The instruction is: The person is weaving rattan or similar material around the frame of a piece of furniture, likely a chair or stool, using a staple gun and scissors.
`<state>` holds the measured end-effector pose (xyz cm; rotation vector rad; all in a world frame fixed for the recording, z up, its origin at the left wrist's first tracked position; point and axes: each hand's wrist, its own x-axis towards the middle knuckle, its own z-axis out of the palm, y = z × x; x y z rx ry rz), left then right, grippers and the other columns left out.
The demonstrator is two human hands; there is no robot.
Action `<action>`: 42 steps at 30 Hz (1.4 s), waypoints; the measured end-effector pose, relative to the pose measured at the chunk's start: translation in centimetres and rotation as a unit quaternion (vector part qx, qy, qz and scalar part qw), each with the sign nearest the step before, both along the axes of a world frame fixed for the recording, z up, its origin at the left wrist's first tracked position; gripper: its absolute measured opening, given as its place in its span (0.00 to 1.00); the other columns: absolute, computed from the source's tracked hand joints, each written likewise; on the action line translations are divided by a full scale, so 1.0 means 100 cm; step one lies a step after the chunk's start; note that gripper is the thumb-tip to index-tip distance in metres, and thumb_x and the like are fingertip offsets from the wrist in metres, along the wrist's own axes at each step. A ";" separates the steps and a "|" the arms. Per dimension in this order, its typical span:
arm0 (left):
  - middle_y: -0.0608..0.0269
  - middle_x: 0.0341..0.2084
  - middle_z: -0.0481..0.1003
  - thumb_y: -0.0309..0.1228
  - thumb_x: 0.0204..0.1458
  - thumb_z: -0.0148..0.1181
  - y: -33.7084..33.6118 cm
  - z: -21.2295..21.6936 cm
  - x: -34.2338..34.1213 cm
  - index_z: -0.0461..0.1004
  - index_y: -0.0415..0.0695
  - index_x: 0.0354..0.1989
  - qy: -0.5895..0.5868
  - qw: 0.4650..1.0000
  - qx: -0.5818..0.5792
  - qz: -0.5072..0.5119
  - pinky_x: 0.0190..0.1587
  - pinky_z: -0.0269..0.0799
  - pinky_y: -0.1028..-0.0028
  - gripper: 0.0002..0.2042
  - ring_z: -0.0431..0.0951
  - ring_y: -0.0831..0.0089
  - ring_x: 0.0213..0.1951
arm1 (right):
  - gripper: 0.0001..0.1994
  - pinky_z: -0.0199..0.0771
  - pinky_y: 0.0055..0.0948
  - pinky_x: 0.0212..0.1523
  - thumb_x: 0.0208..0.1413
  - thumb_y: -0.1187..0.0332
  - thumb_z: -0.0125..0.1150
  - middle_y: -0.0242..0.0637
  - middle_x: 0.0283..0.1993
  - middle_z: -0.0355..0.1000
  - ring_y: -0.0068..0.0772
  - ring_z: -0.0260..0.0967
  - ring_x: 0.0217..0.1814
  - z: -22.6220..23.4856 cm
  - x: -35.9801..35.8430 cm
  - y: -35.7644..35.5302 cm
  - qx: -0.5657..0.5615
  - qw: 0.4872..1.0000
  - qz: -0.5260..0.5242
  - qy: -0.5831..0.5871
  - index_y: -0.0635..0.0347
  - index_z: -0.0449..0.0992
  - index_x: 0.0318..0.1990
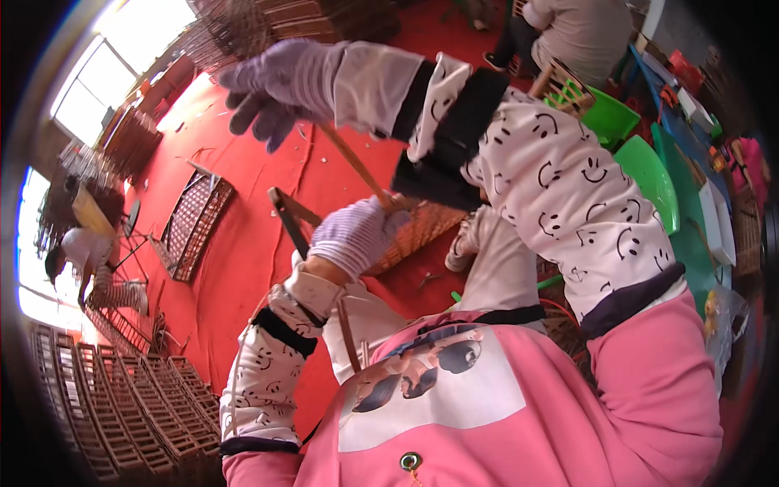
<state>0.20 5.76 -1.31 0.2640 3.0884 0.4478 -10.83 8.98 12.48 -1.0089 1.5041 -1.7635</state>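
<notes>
My left hand (353,237), in a striped light purple glove, is closed around a narrow brown strip (357,164) at the rim of a woven panel. The strip slants up behind my right wrist. Part of the woven panel (423,231) shows between my legs, and dark frame pieces (290,215) stick out left of that hand. Stretched across to the upper left, my right hand (280,91) wears a purple glove with grey fingers. Its fingers are apart and partly bent, with nothing visible in them. My right forearm hides part of the work.
A woven tray-like frame (195,219) lies on the red floor covering (243,325). Stacked brown racks (122,406) fill the lower left. One person (89,260) bends at the left; another (576,36) sits at upper right. Green plastic chairs (649,178) stand right of my arm.
</notes>
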 end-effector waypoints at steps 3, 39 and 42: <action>0.50 0.29 0.75 0.46 0.55 0.47 -0.072 -0.059 -0.034 0.72 0.46 0.43 0.059 0.993 -0.064 -0.081 0.35 0.70 0.57 0.17 0.75 0.49 0.34 | 0.25 0.78 0.37 0.27 0.55 0.54 0.54 0.47 0.31 0.75 0.35 0.73 0.26 0.018 -0.027 0.059 -0.062 0.995 -0.018 0.074 0.73 0.68 0.44; 0.70 0.20 0.69 0.38 0.59 0.48 -0.102 0.003 -0.117 0.70 0.38 0.50 0.044 0.980 0.192 -0.005 0.25 0.63 0.81 0.17 0.67 0.86 0.24 | 0.15 0.71 0.31 0.37 0.47 0.70 0.62 0.35 0.36 0.71 0.30 0.71 0.35 -0.260 -0.032 0.380 0.149 0.868 -0.466 0.091 0.60 0.68 0.43; 0.74 0.17 0.64 0.44 0.60 0.45 -0.096 0.013 -0.117 0.72 0.40 0.48 0.013 0.974 0.228 0.000 0.21 0.59 0.81 0.20 0.62 0.86 0.19 | 0.24 0.65 0.40 0.49 0.51 0.58 0.55 0.41 0.50 0.62 0.37 0.62 0.49 -0.301 -0.020 0.339 -0.135 0.929 -0.297 -0.173 0.60 0.61 0.53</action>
